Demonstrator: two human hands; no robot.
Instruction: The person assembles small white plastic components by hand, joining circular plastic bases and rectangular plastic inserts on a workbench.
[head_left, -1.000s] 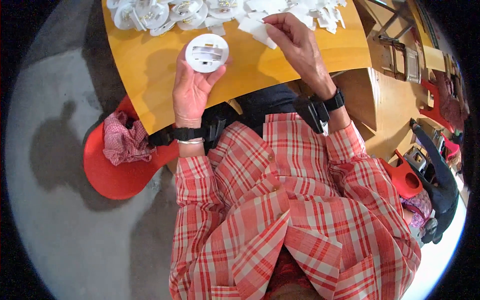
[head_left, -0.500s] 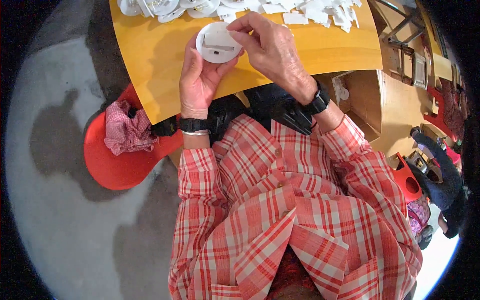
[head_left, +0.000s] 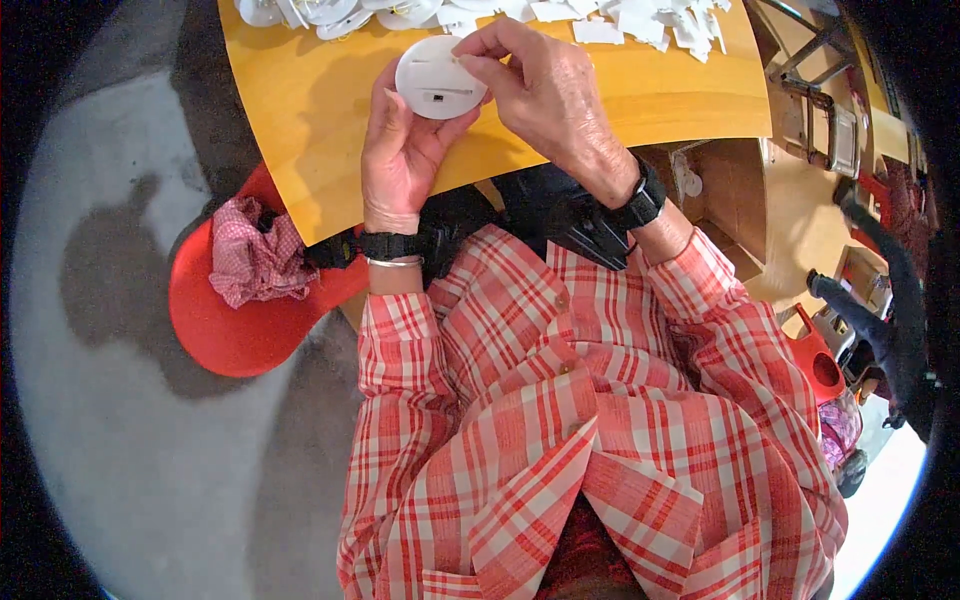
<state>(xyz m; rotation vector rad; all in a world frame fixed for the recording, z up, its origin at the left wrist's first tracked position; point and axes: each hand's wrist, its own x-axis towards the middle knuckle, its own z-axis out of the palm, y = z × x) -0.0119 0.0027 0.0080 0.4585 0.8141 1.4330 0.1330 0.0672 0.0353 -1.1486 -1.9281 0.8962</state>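
A round white plastic disc was clasped by the left hand, seemingly to be steadied beneath the right hand; whether anything was pinched in that grip could not be told.

Around the white disc, a hand could pass over bare yellow table toward 9 o'clock. The left hand blocks 7, the right hand 3. Round white parts crowd 10 o'clock, flat white pieces between 2 and 3; any gap behind is hard to judge.
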